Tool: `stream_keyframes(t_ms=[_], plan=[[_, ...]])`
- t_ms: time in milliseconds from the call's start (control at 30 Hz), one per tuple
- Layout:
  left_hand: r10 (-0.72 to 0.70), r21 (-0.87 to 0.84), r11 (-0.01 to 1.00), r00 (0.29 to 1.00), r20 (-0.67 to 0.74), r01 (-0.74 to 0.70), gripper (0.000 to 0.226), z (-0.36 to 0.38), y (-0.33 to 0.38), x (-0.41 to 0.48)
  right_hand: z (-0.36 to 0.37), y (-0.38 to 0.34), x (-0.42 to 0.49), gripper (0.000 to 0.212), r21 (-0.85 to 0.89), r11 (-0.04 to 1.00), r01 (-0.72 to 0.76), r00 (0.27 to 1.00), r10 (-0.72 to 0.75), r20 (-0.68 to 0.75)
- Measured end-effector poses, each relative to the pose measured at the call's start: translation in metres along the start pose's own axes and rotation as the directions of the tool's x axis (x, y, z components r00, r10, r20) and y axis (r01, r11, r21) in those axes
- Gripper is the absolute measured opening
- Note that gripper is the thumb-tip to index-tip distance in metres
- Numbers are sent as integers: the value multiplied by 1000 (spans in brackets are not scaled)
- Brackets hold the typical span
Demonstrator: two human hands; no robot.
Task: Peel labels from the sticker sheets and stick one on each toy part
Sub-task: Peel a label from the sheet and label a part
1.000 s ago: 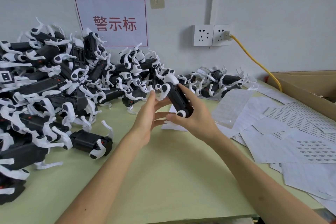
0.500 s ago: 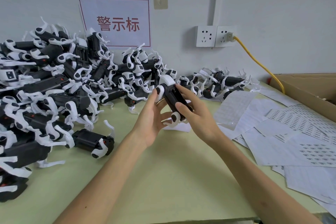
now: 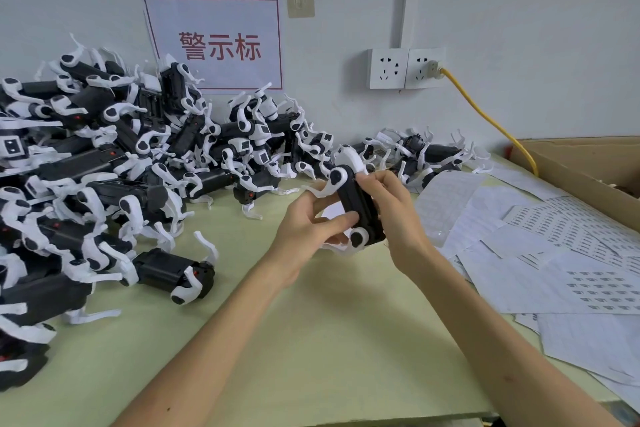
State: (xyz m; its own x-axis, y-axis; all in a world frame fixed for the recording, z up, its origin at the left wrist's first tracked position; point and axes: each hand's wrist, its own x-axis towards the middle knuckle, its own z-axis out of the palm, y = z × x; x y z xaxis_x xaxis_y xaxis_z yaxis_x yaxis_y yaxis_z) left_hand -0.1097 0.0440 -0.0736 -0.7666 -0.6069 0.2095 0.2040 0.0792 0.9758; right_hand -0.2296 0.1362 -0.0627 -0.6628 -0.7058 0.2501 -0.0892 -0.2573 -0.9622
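Above the middle of the green table [image 3: 311, 340] I hold one black-and-white toy part [image 3: 358, 204], a dog-like body with white legs, tilted with its white head end up. My left hand [image 3: 308, 229] grips it from the left, thumb on its black side and fingers round a white leg. My right hand [image 3: 398, 215] grips it from the right, thumb pressed near its top end. Sticker sheets [image 3: 561, 253] with rows of small dark labels lie spread to the right. No peeled label shows on my fingers.
A big heap of the same toy parts [image 3: 104, 166] fills the left and back of the table; a smaller group [image 3: 422, 156] lies at the back right. An open cardboard box [image 3: 585, 173] stands at the far right, under a yellow cable [image 3: 491, 121] from the wall sockets.
Both hands have turned the toy part more upright and drawn it a little closer. My right thumb moved up toward its top end; my left thumb now lies on its side.
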Motion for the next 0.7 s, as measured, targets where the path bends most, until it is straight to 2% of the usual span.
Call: stream_keyframes(t_ms=[100, 267, 400, 500, 600, 700], plan=[[16, 4, 1000, 1000, 1, -16, 51, -3, 0, 0, -3, -2, 1, 15, 30, 997, -71, 996, 69, 50], [10, -60, 998, 998, 65, -6, 48, -9, 1, 1, -6, -4, 2, 22, 52, 993, -104, 987, 96, 125], [-31, -273, 961, 996, 80, 52, 32, -12, 4, 1, -5, -4, 1, 10, 35, 999, -34, 986, 28, 162], [-69, -400, 913, 997, 32, 76, 37, -14, 5, 3, -2, -6, -1, 30, -9, 1000, -5, 971, 7, 239], [-110, -436, 897, 993, -42, 81, 35, -17, 4, 5, 3, -6, -5, 39, -58, 997, 43, 959, -25, 282], [-156, -460, 885, 977, -145, 73, 42, -20, 3, 6, 7, -2, -10, 49, -228, 956, 184, 944, -107, 314]])
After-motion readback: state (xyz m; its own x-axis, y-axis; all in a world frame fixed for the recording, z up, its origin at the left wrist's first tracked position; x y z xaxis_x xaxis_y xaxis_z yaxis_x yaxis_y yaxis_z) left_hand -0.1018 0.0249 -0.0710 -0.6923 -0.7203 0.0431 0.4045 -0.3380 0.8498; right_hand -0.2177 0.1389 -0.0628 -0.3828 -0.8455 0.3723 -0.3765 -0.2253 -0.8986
